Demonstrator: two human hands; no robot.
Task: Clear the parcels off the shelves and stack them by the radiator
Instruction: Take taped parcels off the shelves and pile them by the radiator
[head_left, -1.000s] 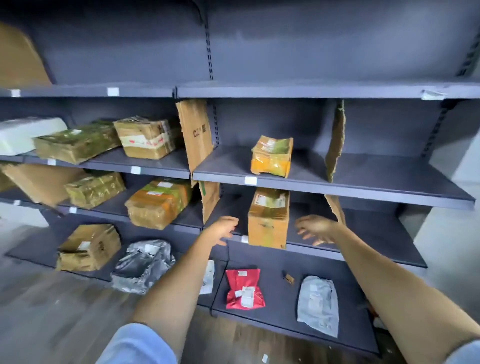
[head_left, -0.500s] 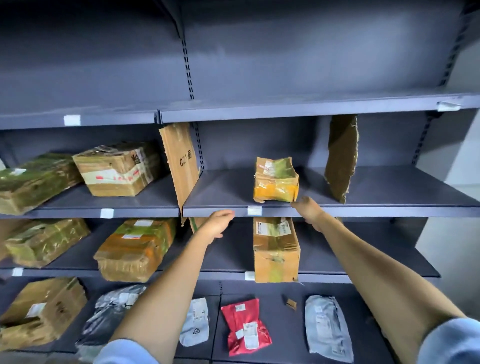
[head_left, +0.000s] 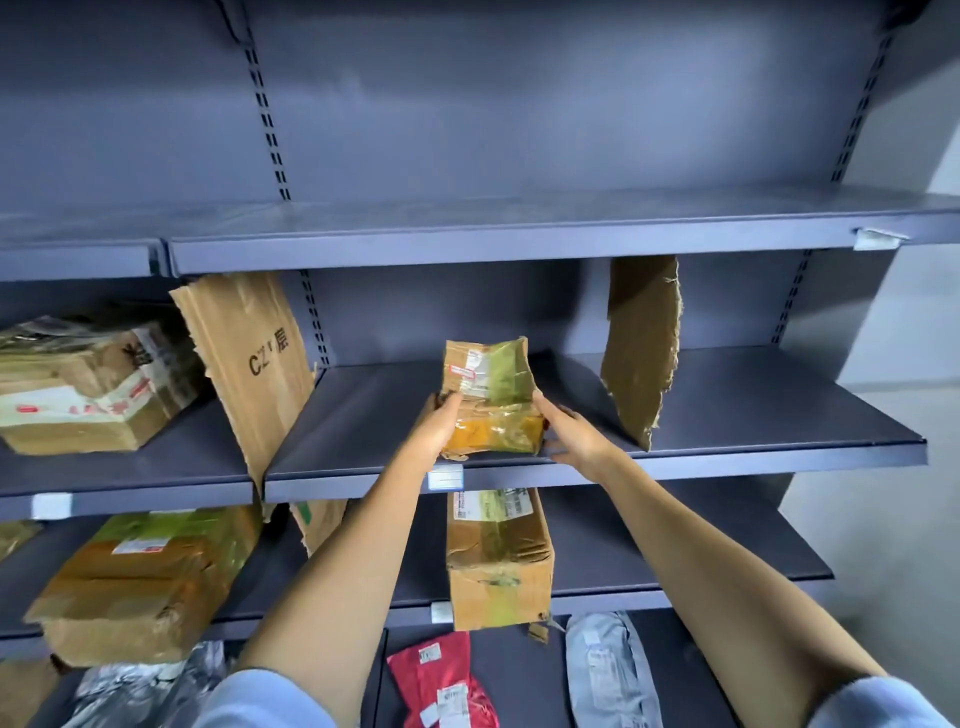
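Head view: crumpled parcel (head_left: 488, 397) clasped between left hand (head_left: 435, 427) and right hand (head_left: 571, 435) at shelf (head_left: 727, 415) edge; slippage risked if squeezed unevenly.

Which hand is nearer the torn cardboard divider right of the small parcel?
Right. Right hand holds the small parcel on the side facing the divider; left hand grips its far side.

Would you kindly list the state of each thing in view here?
Small yellow-taped parcel: crumpled, on the shelf, held from both sides.
Left hand: grip on the parcel's left side.
Right hand: against its right side.
Tall box: upright, untouched, one shelf down.
Red mailer: lying flat, bottom shelf.
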